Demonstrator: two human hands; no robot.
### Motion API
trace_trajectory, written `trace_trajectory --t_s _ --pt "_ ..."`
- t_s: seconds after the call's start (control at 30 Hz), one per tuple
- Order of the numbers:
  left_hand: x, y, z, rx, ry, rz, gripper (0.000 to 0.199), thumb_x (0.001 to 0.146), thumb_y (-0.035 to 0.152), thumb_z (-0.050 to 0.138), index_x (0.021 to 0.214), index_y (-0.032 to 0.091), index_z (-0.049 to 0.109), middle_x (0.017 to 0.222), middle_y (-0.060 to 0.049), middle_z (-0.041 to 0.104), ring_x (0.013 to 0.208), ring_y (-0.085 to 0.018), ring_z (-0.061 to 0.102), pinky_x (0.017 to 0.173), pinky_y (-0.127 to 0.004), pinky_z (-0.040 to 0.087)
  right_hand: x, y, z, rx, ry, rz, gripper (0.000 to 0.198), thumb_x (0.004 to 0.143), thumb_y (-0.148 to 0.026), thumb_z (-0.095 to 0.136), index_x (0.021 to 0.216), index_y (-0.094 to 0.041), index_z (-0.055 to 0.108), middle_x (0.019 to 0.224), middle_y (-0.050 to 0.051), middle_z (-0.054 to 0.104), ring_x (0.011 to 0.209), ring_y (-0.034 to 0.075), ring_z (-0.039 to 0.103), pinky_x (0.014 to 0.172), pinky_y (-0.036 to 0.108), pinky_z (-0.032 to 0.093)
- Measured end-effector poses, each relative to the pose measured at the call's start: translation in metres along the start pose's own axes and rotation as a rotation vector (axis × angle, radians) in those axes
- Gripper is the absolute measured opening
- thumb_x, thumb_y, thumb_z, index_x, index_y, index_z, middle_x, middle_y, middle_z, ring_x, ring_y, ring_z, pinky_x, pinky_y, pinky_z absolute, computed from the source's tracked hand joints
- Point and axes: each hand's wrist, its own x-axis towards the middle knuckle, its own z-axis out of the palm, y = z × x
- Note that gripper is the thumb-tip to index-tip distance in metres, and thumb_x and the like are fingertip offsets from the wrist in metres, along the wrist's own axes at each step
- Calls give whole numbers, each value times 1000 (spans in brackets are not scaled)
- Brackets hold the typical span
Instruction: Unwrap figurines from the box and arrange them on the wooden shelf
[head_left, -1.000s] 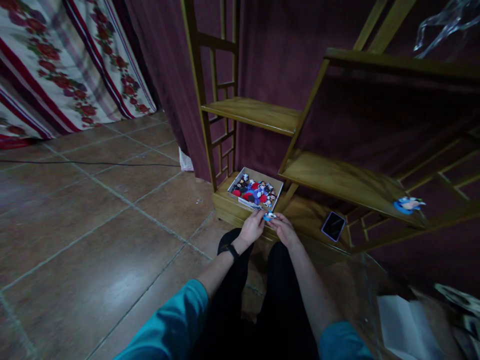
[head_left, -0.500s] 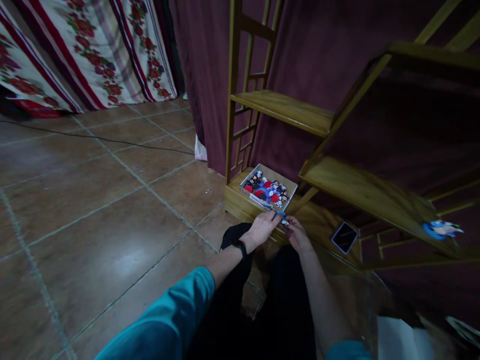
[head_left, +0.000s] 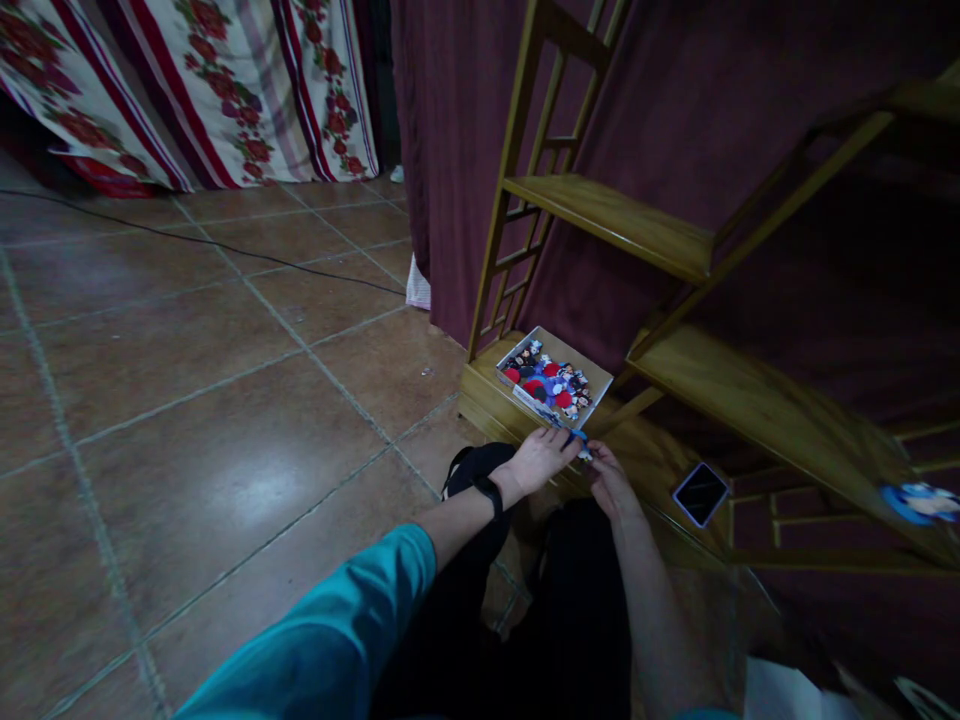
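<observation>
A small toy figurine with a blue base is between my two hands, just in front of the shallow box. My left hand, with a dark band on its wrist, closes its fingers on the blue base. On the other side, my right hand pinches the figurine's white-and-dark end. Much of the figurine is hidden behind my fingers. The shallow cardboard box stands on the low shelf and holds several small figurines with red, purple and dark bases.
A wooden shelf unit stands before a maroon curtain. A phone lies on its lower board, and another blue-based figurine is on a shelf at right. A black cable crosses the tiled floor. White paper shows at lower right.
The view has shifted, so the shelf, box and phone appear farther right. Both hands stay on the figurine, with little other visible movement.
</observation>
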Motion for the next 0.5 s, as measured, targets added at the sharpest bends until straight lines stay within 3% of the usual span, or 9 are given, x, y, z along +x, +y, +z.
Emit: trace_trajectory --t_s 0.5 --pt "-2 2 1 15 21 2 34 86 14 36 120 18 40 110 -12 52 100 -20 52 80 -31 37 0 0 -1 -4 -33 -8 23 55 -16 69 74 -25 59 75 -6 62 66 10 56 63 22 45"
